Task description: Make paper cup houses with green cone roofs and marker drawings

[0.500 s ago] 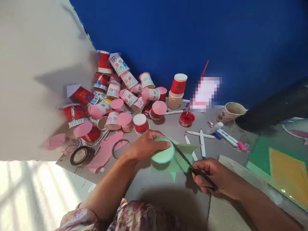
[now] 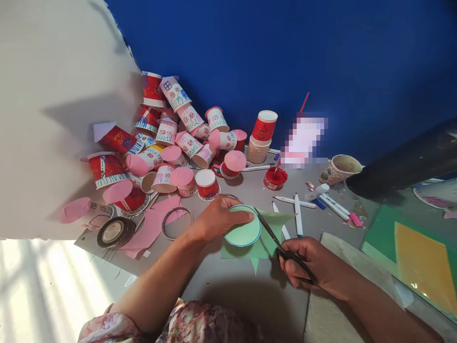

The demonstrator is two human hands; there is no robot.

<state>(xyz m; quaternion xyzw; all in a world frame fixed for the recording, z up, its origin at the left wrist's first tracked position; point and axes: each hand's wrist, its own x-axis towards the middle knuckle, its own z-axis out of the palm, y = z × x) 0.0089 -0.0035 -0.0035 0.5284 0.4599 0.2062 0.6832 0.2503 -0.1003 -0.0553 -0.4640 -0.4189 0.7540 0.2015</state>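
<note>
A grey table [image 2: 246, 286] fills the lower middle of the frame and runs up to the blue wall. At its upper left lies a heap of decorated paper cups [image 2: 171, 138], many capped with pink discs. Left of centre sit a roll of tape [image 2: 114, 232], a wire ring [image 2: 177, 222] and pink paper scraps [image 2: 152, 226]. Near the middle a green sheet [image 2: 262, 240] lies flat on the table. Behind it stand a stack of cups [image 2: 261, 138] and a red paint pot [image 2: 275, 178]. Markers [image 2: 298, 209] lie scattered to the right, near a mug [image 2: 339, 168]. At the far right are green and yellow sheets [image 2: 417, 252].
</note>
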